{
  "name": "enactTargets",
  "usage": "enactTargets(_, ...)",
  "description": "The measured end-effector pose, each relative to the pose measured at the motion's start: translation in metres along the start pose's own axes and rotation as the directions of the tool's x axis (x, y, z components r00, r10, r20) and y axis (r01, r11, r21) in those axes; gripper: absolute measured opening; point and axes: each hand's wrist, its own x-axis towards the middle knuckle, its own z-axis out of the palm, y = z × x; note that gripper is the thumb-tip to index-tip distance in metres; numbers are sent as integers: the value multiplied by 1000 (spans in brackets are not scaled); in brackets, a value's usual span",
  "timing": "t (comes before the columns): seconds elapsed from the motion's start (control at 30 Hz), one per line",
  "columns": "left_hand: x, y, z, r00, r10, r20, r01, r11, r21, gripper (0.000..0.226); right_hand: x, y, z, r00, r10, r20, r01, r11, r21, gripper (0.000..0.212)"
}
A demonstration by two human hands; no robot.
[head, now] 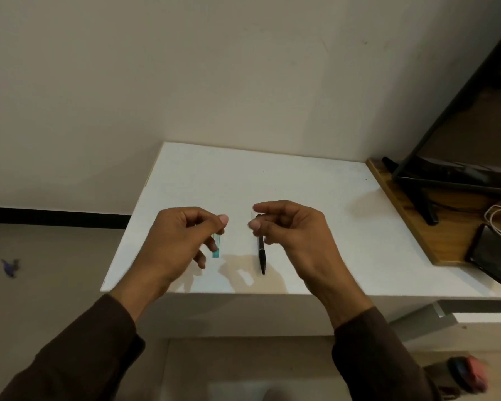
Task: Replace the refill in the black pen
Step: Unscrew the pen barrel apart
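While the right hand hides the upper end of one black pen lying on the white surface, its curled grip's hold is unclear; the left hand covers one teal piece (grip likewise unclear).

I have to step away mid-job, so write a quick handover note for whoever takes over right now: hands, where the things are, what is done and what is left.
Left hand: above the table, fingers curled, over the top of a teal case; cannot tell whether it grips it.
Right hand: above the table, fingers curled over the upper end of the pen; grip unclear too.
Pen: black, on the white table, lower end toward the near edge, looks still assembled.
Teal case: left of the pen, apart from it; contents too small to tell.
Done: nothing visible.
Left: open the pen, swap the refill, close it.
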Motion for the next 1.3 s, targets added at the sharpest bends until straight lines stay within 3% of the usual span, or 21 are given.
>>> enactTargets(0.2,-1,-12,45,999,-36,-18,39,958,284,17,-1,7,-24,986,88,-141,-62,982,181,19)
enactTargets(0.4,7,-9,89,992,-68,-108,108,897,428,35,-2,19,-49,952,155,-264,-92,968,235,19)
enactTargets(0.53,10,-11,94,986,-52,-160,124,869,479,42,-1,21,-47,951,159,-266,-98,969,229,19)
enactTargets(0.77,13,-11,104,986,-48,-161,125,853,506,23,1,23,-48,953,155,-259,-82,959,270,18)
enactTargets(0.97,14,-2,82,996,0,-91,36,921,388,17,0,18,-48,956,141,-259,-61,954,293,18)
enactTargets(1.13,12,18,40,999,32,21,-33,996,79,3,3,-1,-48,957,77,-280,19,945,326,16)
enactTargets(1.3,0,35,14,986,118,114,-93,975,-204,26,1,-31,-35,956,-26,-293,140,916,375,15)
